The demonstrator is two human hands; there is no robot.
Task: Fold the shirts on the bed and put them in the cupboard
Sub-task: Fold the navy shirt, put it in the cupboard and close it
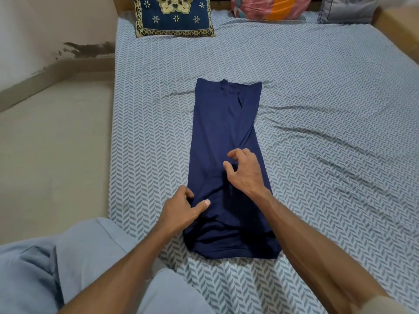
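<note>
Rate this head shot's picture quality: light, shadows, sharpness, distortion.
Head view: soft, even light with no glare; faint shadows under the hands, left and right, on the shirt. Shirt folds and the sheet pattern read sharp; the pillows look a little softer. Wide-angle bending curves the bed edges near the frame's sides.

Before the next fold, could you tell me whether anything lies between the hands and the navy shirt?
Nothing visible does: the left hand grips the shirt near its hem, and the right hand is on the cloth.
</note>
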